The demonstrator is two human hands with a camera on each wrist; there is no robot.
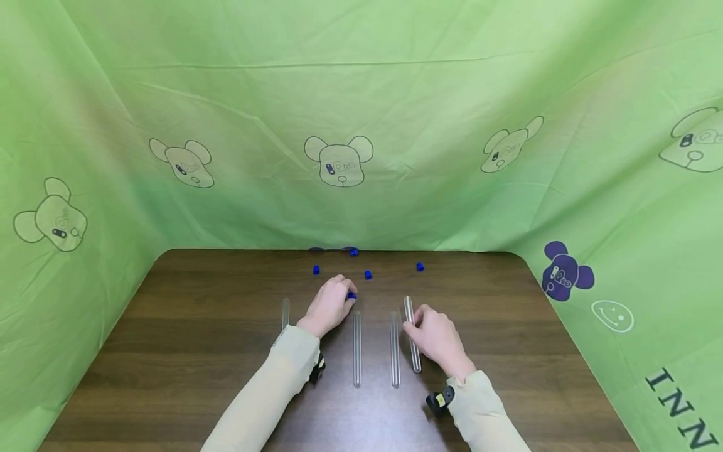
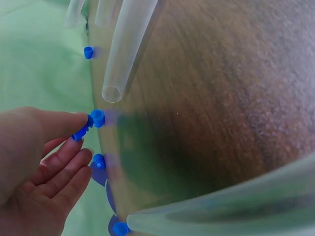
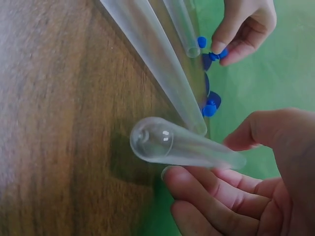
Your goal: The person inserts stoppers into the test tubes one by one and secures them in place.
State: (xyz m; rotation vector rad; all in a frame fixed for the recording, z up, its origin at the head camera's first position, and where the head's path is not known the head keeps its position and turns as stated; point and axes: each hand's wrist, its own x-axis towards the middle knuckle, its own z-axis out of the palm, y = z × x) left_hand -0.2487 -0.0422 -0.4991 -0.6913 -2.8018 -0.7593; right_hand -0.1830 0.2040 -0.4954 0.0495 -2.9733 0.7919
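Note:
My left hand (image 1: 327,306) pinches a small blue stopper (image 2: 81,131) between thumb and fingertips, above the table's middle. In the right wrist view the same stopper (image 3: 218,54) shows at those fingertips. My right hand (image 1: 439,338) grips a clear test tube (image 1: 409,307) between thumb and fingers. Its rounded closed end (image 3: 152,140) points toward the right wrist camera, and the other end slants away. Just left of the held tube lie two more clear tubes, one nearer (image 1: 395,351) and one farther left (image 1: 357,358). Another tube (image 1: 285,311) is partly hidden by my left sleeve.
Several loose blue stoppers sit toward the far side of the brown wooden table (image 1: 169,351): one at left (image 1: 316,270), one mid-table (image 1: 368,275), one at right (image 1: 420,267), one at the edge (image 1: 354,252). Green printed cloth (image 1: 339,207) encloses the back and sides.

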